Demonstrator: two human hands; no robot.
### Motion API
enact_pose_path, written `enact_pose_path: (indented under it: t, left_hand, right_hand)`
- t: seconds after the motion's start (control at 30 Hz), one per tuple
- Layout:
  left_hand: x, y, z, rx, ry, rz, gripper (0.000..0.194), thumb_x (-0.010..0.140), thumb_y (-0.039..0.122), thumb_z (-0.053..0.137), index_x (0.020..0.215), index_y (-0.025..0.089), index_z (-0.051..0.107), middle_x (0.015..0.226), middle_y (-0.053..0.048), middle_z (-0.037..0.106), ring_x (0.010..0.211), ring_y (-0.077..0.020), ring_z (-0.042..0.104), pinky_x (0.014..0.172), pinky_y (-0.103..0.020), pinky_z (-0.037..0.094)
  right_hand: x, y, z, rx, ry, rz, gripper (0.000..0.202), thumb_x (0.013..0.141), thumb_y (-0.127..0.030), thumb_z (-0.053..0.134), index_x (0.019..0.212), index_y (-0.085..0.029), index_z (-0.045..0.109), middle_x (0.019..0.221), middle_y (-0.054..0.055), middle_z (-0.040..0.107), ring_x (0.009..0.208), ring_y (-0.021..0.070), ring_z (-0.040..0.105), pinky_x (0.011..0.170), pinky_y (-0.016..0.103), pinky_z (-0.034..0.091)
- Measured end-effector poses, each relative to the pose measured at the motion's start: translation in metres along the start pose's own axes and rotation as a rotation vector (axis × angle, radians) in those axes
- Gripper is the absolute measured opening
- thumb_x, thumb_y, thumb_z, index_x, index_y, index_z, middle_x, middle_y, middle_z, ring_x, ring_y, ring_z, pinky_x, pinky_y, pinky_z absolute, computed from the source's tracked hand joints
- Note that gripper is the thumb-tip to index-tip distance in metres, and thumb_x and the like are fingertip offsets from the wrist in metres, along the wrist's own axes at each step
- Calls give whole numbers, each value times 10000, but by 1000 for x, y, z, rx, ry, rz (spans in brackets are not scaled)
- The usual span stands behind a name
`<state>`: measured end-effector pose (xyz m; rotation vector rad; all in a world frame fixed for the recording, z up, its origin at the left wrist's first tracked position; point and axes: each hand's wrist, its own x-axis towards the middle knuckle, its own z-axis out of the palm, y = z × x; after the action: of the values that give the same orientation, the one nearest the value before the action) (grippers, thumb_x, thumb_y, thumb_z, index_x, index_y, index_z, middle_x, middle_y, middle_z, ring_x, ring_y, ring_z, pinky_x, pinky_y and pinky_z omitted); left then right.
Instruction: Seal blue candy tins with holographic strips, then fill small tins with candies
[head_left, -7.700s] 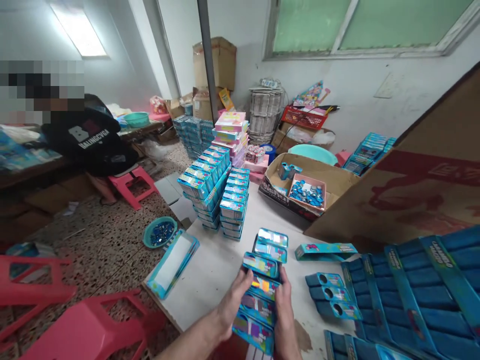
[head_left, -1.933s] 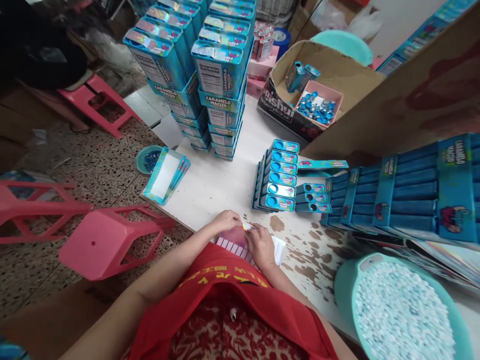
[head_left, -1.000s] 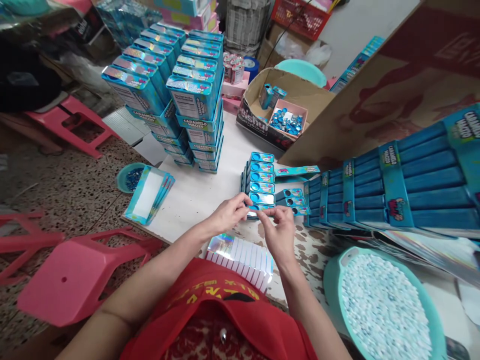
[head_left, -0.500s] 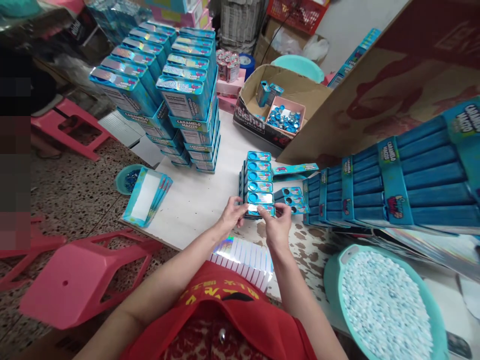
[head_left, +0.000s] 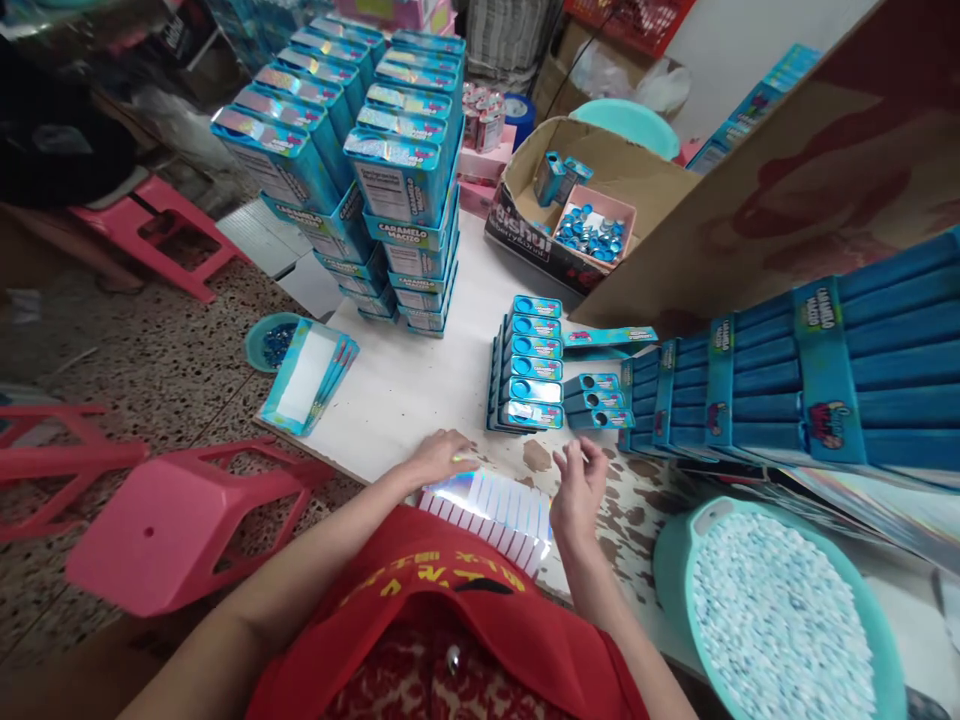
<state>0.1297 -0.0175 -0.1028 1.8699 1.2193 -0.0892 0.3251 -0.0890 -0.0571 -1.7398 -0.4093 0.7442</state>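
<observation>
My left hand [head_left: 439, 458] is low over the top left corner of a shiny sheet of white label strips [head_left: 495, 505], fingers stretched and slightly apart; whether they touch the sheet I cannot tell. To the sheet's right, my right hand [head_left: 579, 490] hovers with bent fingers loosely apart and nothing visible in them. Beyond both hands stands a row of blue candy tins [head_left: 534, 368] with round openings on their tops; the nearest tops carry a shiny label. A few more blue tins [head_left: 600, 400] with dark round holes stand right of the row.
Tall stacks of boxed blue tins [head_left: 405, 180] rise at the back left. A cardboard box [head_left: 517, 235] holds a pink tray of blue caps [head_left: 592, 235]. On the right are packed tins [head_left: 765, 370] and a tub of pale candies [head_left: 780, 610]. Pink stools [head_left: 150, 535] stand left.
Both hands have let go of the nearest tin in the row and drawn back toward my body. The left has come down to the label sheet. The view has shifted slightly.
</observation>
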Motion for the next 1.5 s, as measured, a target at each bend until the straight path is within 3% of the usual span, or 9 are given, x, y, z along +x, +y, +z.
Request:
enact_pose_path:
  t: [0.2,0.37,0.47,0.63,0.83,1.0,1.17,1.37,1.5]
  left_hand:
    - [-14,-13,6,219,-240,-21,204,816,302,509,883,209,678,1059,-83,627,1043,-244,531,878,-345,399]
    - [-7,-9,-3,-34,-55,-28,221,825,263,489,966,181,639,950,-59,631,923,-197,570,827,-306,438]
    - [-3,11,-8,-285,237,14,366,864,279,421,1192,165,535,1005,-66,611,828,-166,576,779,-292,470]
    - [-4,57,-8,-160,525,323,556,861,140,327,1417,157,303,1300,-126,474,1138,-210,461,999,-345,373]
    - [-20,41,10,232,368,104,500,884,176,360,1384,174,382,1424,-132,391,1186,-280,418,964,-421,363]
    - [-19,-4,18,290,50,41,381,924,369,340,1140,197,602,1099,-106,637,1060,-261,518,902,-397,385]
    - [-4,-13,17,213,-155,-71,406,871,443,405,882,160,696,897,-126,687,926,-263,598,809,-345,419]
    - [-8,-14,10,122,-103,12,296,809,389,521,930,178,689,991,-89,661,923,-206,589,793,-267,417]
    - [-14,-14,6,-62,-204,80,221,781,306,557,890,169,692,810,-23,681,765,-146,581,689,-208,407]
  right_hand:
    - [-32,48,6,-320,-460,32,361,688,-496,570,843,-170,578,796,47,600,703,169,540,680,324,465]
    - [-29,43,22,-408,-535,-125,351,716,-475,558,866,-162,609,904,90,621,744,181,565,681,327,469]
    - [-22,40,20,-424,-541,-154,376,737,-503,542,878,-161,615,897,89,637,735,179,577,664,321,469]
    - [-19,48,14,-438,-547,-108,424,705,-550,560,846,-153,610,846,85,654,709,179,584,632,313,466]
    - [-24,57,10,-444,-533,-103,401,723,-530,548,851,-155,612,847,81,648,682,173,579,647,319,464]
    - [-23,66,6,-640,-592,-268,347,806,-478,492,885,-167,625,889,95,649,830,216,582,747,350,437]
    - [-20,68,10,-1074,-705,-368,296,782,-475,588,888,-204,645,946,109,645,899,262,550,741,370,373]
    - [-16,58,13,-1134,-970,-269,315,687,-495,671,658,-191,592,720,19,576,723,181,516,643,275,332]
    - [-16,47,12,-973,-941,-209,194,739,-370,631,685,-202,551,635,-30,536,608,140,480,567,242,314]
